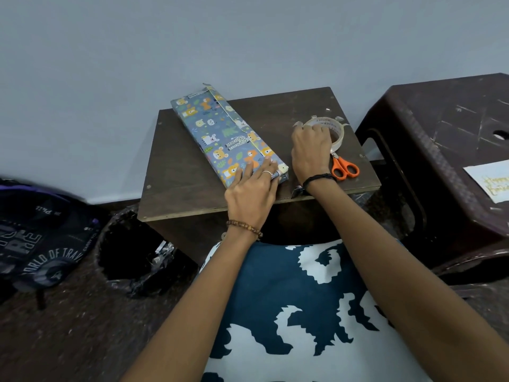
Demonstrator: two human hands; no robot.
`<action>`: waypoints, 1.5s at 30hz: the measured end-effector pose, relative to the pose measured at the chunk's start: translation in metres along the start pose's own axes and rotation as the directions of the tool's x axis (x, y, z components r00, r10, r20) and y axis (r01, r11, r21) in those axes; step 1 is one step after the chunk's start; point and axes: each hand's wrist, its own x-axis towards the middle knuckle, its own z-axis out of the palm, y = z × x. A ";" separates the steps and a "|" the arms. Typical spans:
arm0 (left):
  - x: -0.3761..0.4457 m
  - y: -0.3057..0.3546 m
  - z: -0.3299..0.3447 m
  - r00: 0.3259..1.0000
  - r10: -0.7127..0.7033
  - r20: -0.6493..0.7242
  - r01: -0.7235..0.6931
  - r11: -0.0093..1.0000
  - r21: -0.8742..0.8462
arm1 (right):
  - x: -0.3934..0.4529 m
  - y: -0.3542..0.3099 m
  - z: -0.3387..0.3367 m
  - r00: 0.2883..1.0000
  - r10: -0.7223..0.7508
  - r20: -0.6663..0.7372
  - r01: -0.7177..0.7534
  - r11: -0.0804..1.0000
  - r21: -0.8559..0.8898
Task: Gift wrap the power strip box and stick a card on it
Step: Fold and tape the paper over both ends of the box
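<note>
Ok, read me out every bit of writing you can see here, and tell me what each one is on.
"WORLD OF TRAV", cut off: on the dark bag on the floor at left.
"CARRY YOU", roughly; small and tilted: same bag.
Larger block letters, partly cut off, and a small upside-down word: same bag, not readable.
"Happy", then a second word cut by the frame edge: handwritten on the card on the brown stool.
Print on the tape roll under the right hand: too small to read.

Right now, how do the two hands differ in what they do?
The left hand lies with straight fingers on the near end of the wrapped box; the right hand curls over the tape roll. The left has a ring; none shows on the right. Both wear a wrist bracelet.
</note>
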 end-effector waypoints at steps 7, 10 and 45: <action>0.000 -0.001 0.001 0.998 0.007 -0.059 -0.006 1.000 0.008 | -0.012 0.004 -0.006 0.990 -0.010 -0.139 0.046 0.966 0.255; -0.002 -0.001 -0.003 0.995 0.008 -0.102 -0.010 1.000 -0.012 | -0.018 0.028 -0.011 0.970 0.215 -0.115 -0.081 0.730 0.679; -0.006 -0.010 0.000 0.986 0.071 -0.150 -0.077 0.996 -0.032 | -0.104 -0.022 -0.028 0.771 0.164 0.615 -0.410 -0.611 0.677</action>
